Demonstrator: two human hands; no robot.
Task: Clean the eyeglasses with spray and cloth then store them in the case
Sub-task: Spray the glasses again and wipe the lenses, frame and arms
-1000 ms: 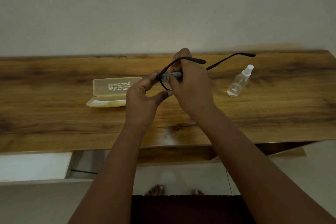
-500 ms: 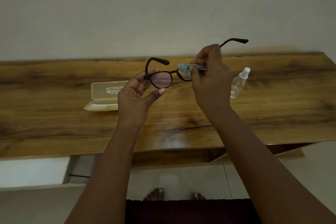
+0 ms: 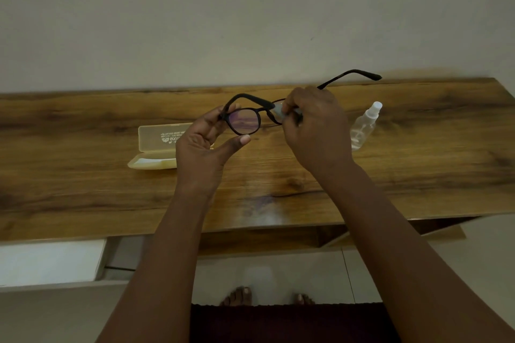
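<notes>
Black-framed eyeglasses (image 3: 245, 121) are held in the air above the wooden table (image 3: 83, 192), temples unfolded. My left hand (image 3: 203, 153) grips the frame at its left lens, fingers on the rim and thumb below. My right hand (image 3: 315, 128) pinches a small pale blue cloth (image 3: 278, 110) against the right lens, which it mostly hides. One temple sticks out past my right hand toward the back right. A yellowish translucent case (image 3: 158, 145) lies open on the table, left of my left hand. A clear spray bottle (image 3: 363, 127) with a white cap lies to the right.
A pale wall rises directly behind the table's back edge. Below the front edge are a white drawer front (image 3: 50, 262) at the left, a shelf, tiled floor and my bare feet (image 3: 242, 296).
A second ago my hands were close together with the lenses hidden. They spread apart, exposing the left lens. Since half a second ago my right hand has shifted slightly left while rubbing the right lens.
</notes>
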